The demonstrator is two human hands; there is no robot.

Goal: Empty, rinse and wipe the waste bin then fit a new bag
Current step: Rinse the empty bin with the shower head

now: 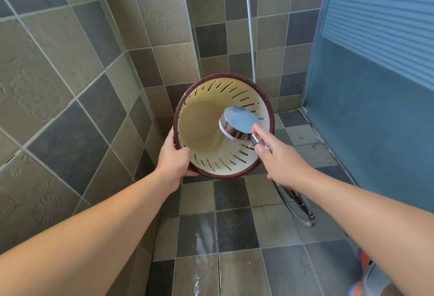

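The left hand (173, 158) grips the dark red rim of the waste bin (202, 126) at its lower left edge, thumb hooked inside and fingers curled round the outside. The right hand (279, 161) is wrapped round the handle of the shower head (238, 123), index finger stretched up the neck. Nothing carries the bin — it hangs in the air in the corner of a tiled shower stall, tipped so its mouth faces the person, above the floor (234, 237).

The step in hand looks like the rinse. The spray fans from the shower head straight onto the cream inner wall and base, and no rubbish shows inside, so emptying seems done. To rinse well, I would turn the bin slowly with the left hand so the spray passes every slotted stretch of wall, then tip the mouth downward to drain; the slots will let water through, so keep the bin low and aimed away from the body.

Room is tight: the 2 tiled walls (70, 84) meet just behind the bin, and a frosted glass panel (375, 84) closes the right side. The metal hose (298, 208) loops under the right wrist and could snag. The floor is wet near the person's feet, so footing may be slippery.
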